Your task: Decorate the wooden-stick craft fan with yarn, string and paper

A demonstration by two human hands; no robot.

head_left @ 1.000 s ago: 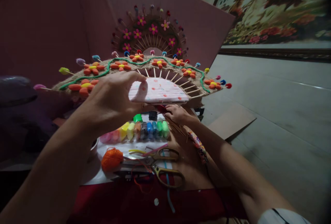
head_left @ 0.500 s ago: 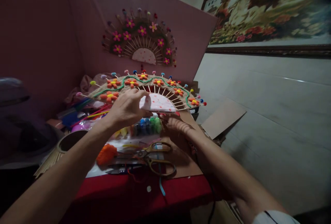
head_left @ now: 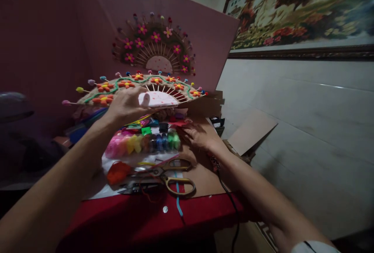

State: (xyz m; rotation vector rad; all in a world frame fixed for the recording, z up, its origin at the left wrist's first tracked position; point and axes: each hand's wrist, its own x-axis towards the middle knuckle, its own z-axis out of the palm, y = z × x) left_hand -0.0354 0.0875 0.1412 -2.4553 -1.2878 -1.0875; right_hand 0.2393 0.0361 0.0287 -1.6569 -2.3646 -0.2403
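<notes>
My left hand [head_left: 127, 103] grips a decorated fan [head_left: 156, 81] by its white half-round base [head_left: 159, 99], thumb on top and fingers beneath. The fan is tilted above the table, with orange felt flowers, a wavy green cord and coloured pom-poms on sticks along its rim. My right hand [head_left: 200, 136] is low over the cardboard, fingers stretched out beside a flat red piece [head_left: 179, 123]; whether it touches this piece is unclear. Near my hands are a clear pack of coloured bundles [head_left: 143, 144], scissors [head_left: 163, 172] and an orange yarn ball [head_left: 118, 172].
A second fan [head_left: 156, 44] with pink flowers stands against a pink board [head_left: 201, 31] behind. A black cable [head_left: 233, 210] hangs over the front edge of the red-covered table [head_left: 134, 218]. At right, a cardboard sheet [head_left: 253, 132] leans against the tiled wall.
My left hand has moved the fan left and slightly up, away from my right hand. My right hand has come off the fan's underside and lies by the red piece.
</notes>
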